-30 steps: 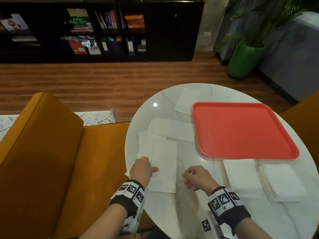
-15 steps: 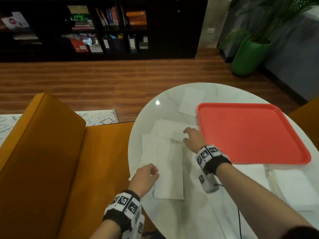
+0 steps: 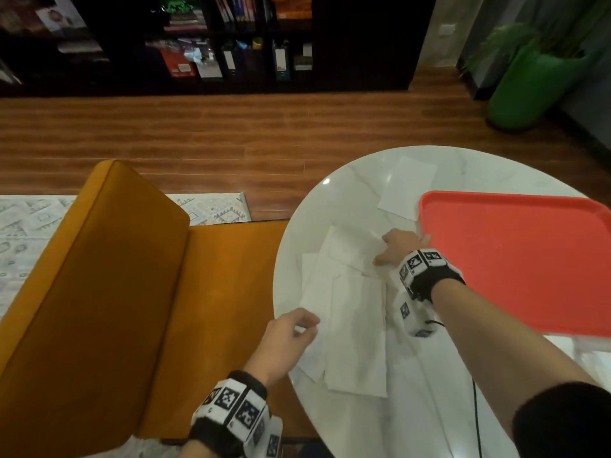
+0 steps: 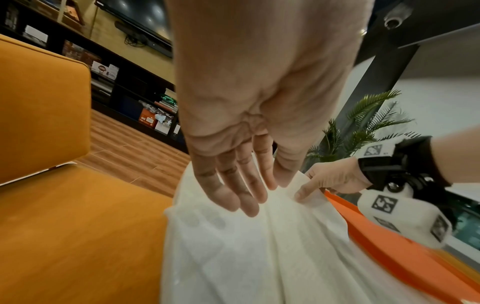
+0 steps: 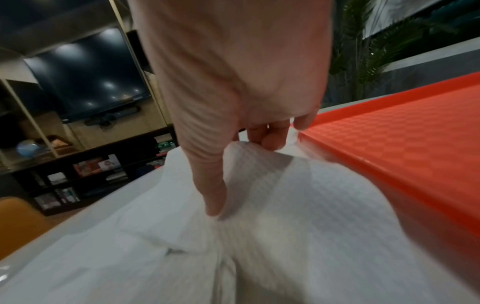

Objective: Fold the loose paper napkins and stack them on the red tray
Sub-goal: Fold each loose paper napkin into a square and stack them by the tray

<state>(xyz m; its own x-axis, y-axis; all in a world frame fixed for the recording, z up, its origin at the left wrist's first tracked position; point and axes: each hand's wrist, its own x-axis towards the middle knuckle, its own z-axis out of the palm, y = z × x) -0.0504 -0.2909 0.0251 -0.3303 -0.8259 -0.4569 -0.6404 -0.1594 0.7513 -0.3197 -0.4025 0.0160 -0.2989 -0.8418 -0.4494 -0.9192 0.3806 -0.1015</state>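
The right hand point(image 3: 398, 249) reaches forward across the table point(image 3: 337, 200), palm down, its forearm stretched out over the marble top. Its thumb and fingers pinch up a fold of the far napkin point(image 3: 347, 247), which bunches into a small ridge under the fingertips in the right wrist view; the hand sits just beside the near left corner of the red tray point(image 3: 515, 259). The left hand point(image 3: 286, 338) hangs lower and nearer the body, at the table's left edge, wrist bent and fingers loosely spread and relaxed. In the left wrist view its fingertips hover over or lightly touch the near napkin point(image 3: 360, 332); whether they press it cannot be told. It holds nothing.

The loose napkins lie in an overlapping heap on the left part of the table, between the two hands. At least three sheets can be counted there: the far one being pinched, the long near one, and one point(image 3: 314, 292) showing from under them at the left. A fourth napkin point(image 3: 408, 186) lies apart, farther back, its corner just beside the tray's far left edge. There is one tray, on the right half of the table, with no napkin visible on it. An orange sofa point(image 3: 109, 292) stands at the left of the table.
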